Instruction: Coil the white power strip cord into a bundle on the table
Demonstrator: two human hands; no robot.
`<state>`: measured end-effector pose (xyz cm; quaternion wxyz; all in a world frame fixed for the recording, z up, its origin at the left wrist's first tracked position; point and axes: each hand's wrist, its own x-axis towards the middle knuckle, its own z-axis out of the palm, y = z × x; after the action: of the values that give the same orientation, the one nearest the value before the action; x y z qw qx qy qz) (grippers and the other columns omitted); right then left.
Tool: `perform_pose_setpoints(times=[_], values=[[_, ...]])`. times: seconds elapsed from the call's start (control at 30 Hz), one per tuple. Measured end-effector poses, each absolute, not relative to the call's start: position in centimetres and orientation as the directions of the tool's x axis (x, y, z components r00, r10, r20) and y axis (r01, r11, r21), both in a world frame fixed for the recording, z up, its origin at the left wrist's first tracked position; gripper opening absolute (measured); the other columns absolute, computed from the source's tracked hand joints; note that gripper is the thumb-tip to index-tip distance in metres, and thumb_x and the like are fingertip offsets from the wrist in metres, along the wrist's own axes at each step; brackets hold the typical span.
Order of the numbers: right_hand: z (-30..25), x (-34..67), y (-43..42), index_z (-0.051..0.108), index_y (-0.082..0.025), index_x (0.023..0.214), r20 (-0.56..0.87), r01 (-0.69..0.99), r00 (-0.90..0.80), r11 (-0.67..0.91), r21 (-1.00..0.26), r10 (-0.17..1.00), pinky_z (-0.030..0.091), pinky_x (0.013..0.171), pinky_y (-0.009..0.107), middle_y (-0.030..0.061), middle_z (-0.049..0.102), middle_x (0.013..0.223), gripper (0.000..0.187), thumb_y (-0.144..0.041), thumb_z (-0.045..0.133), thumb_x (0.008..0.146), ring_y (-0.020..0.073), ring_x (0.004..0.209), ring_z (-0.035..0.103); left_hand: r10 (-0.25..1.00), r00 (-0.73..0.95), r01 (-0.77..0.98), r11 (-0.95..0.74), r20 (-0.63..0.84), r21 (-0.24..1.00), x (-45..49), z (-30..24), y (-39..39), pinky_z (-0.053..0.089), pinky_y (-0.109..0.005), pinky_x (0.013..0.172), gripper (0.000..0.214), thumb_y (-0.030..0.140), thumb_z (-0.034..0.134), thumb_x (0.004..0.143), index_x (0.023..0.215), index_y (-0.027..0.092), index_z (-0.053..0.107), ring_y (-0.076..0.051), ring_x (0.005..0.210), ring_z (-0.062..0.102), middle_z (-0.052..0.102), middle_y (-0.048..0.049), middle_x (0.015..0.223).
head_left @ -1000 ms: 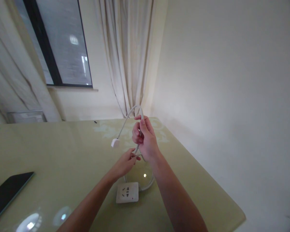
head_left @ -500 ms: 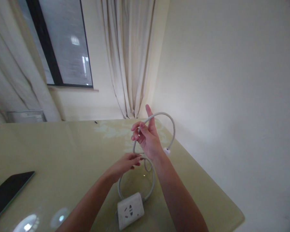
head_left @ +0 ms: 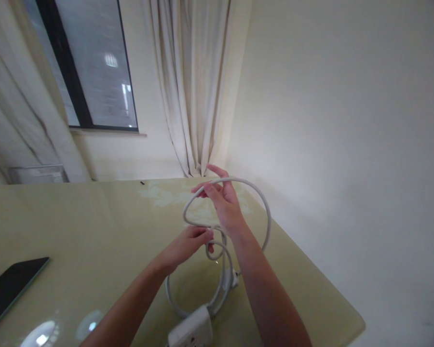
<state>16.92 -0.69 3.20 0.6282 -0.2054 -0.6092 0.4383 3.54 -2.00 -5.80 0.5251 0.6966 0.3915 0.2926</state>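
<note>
Both of my hands hold the pale grey cord (head_left: 269,219) of a white power strip (head_left: 195,325). My left hand (head_left: 188,246) pinches crossing turns of the cord just above the table. Higher and to the right, my right hand (head_left: 226,205) grips another stretch between thumb and fingers, its index finger stretched out. From there the cord arcs wide to the right and passes behind my right forearm. The white plug (head_left: 235,278) hangs or rests beside that forearm; I cannot tell which. The strip is tilted at the bottom of the view, partly cut off.
A glossy yellowish table (head_left: 104,231) lies under my hands, its right edge along the wall. A dark flat tablet-like device (head_left: 12,284) rests at the left. Near the far edge is a small black piece (head_left: 142,183). Curtains (head_left: 188,86) and a window (head_left: 97,62) are behind.
My right hand has drawn its cord loop wider, and its index finger now leans left. The power strip has tipped and shifted toward me. The plug has dropped lower, left of my right forearm.
</note>
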Motion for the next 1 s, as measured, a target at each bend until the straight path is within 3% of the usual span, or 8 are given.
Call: perform_pose_setpoints(times=[0.07, 0.2, 0.27, 0.4, 0.5, 0.63, 0.8, 1.0], values=[[3.2, 16.4, -1.2, 0.066, -0.024, 0.125, 0.595, -0.219, -0.28, 0.554, -0.803, 0.753, 0.051, 0.094, 0.034, 0.0036, 0.076, 0.098, 0.03, -0.042, 0.058, 0.102, 0.0172, 0.096, 0.069, 0.856, 0.513, 0.253, -0.217, 0.06, 0.943, 3.2, -5.4, -1.8, 0.036, -0.029, 0.061, 0.047, 0.054, 0.051, 0.094, 0.072, 0.017, 0.069, -0.016, 0.063, 0.05, 0.061, -0.003, 0.067], [2.4, 15.1, -1.5, 0.073, -0.021, 0.097, 0.509, 0.004, -0.57, 0.621, -0.784, 0.645, 0.048, 0.099, 0.033, 0.0047, 0.073, 0.107, 0.029, -0.039, 0.052, 0.105, 0.019, 0.107, 0.066, 0.895, 0.42, 0.345, -0.308, 0.148, 0.886, 3.3, -5.6, -1.9, 0.039, -0.03, 0.06, 0.023, 0.034, 0.057, 0.084, 0.077, 0.017, 0.069, -0.019, 0.066, 0.054, 0.064, -0.0048, 0.069], [1.7, 14.9, -1.0, 0.07, -0.022, 0.093, 0.494, 0.136, -0.544, 0.653, -0.745, 0.678, 0.048, 0.097, 0.033, 0.0031, 0.072, 0.102, 0.023, -0.035, 0.054, 0.103, 0.019, 0.102, 0.065, 0.887, 0.425, 0.358, -0.35, 0.183, 0.865, 3.4, -5.2, -2.3, 0.041, -0.031, 0.062, 0.018, 0.03, 0.058, 0.082, 0.074, 0.016, 0.067, -0.02, 0.07, 0.056, 0.067, -0.0067, 0.072], [0.6, 16.3, 1.0, 0.06, -0.023, 0.089, 0.523, 0.272, -0.312, 0.602, -0.751, 0.793, 0.047, 0.09, 0.031, 0.0005, 0.064, 0.089, 0.026, -0.035, 0.045, 0.105, 0.0173, 0.092, 0.062, 0.796, 0.587, 0.364, -0.421, 0.146, 0.831, 2.4, -3.2, -2.9, 0.042, -0.029, 0.064, 0.031, 0.039, 0.053, 0.096, 0.084, 0.017, 0.072, -0.018, 0.068, 0.058, 0.068, -0.0042, 0.074], [0.3, 18.6, 2.8, 0.056, -0.023, 0.09, 0.474, 0.209, -0.151, 0.497, -0.842, 0.868, 0.051, 0.078, 0.029, -0.0004, 0.06, 0.085, 0.028, -0.045, 0.046, 0.103, 0.0162, 0.083, 0.06, 0.756, 0.625, 0.355, -0.498, 0.195, 0.791, 0.8, -1.5, -2.8, 0.041, -0.026, 0.065, 0.034, 0.045, 0.053, 0.099, 0.089, 0.018, 0.07, -0.015, 0.07, 0.056, 0.065, -0.0011, 0.076], [0.1, 20.7, 4.0, 0.058, -0.023, 0.093, 0.325, -0.003, 0.059, 0.326, -0.945, 0.944, 0.055, 0.064, 0.029, -0.0002, 0.061, 0.082, 0.032, -0.055, 0.056, 0.095, 0.0159, 0.074, 0.063, 0.802, 0.49, 0.312, -0.528, 0.342, 0.79, -1.0, -0.6, -2.1, 0.037, -0.026, 0.062, 0.038, 0.046, 0.048, 0.101, 0.082, 0.019, 0.065, -0.014, 0.066, 0.049, 0.056, 0.0018, 0.07], [0.4, 20.3, 3.4, 0.06, -0.02, 0.097, 0.154, -0.182, -0.089, 0.136, -0.974, 0.984, 0.058, 0.062, 0.028, 0.004, 0.073, 0.08, 0.037, -0.053, 0.073, 0.085, 0.0164, 0.066, 0.071, 0.844, 0.291, 0.301, -0.527, 0.45, 0.795, -1.8, -0.7, -1.3, 0.036, -0.026, 0.061, 0.039, 0.047, 0.048, 0.101, 0.077, 0.019, 0.061, -0.014, 0.064, 0.046, 0.051, 0.003, 0.067], [1.1, 18.9, 2.0, 0.056, -0.022, 0.098, 0.181, -0.279, -0.195, 0.122, -0.953, 0.964, 0.06, 0.062, 0.026, 0.0059, 0.08, 0.088, 0.039, -0.048, 0.08, 0.081, 0.0177, 0.07, 0.077, 0.854, 0.218, 0.346, -0.519, 0.472, 0.781, -1.9, -1.2, -0.7, 0.036, -0.027, 0.062, 0.039, 0.048, 0.047, 0.1, 0.078, 0.02, 0.062, -0.015, 0.064, 0.047, 0.05, 0.0032, 0.066]])
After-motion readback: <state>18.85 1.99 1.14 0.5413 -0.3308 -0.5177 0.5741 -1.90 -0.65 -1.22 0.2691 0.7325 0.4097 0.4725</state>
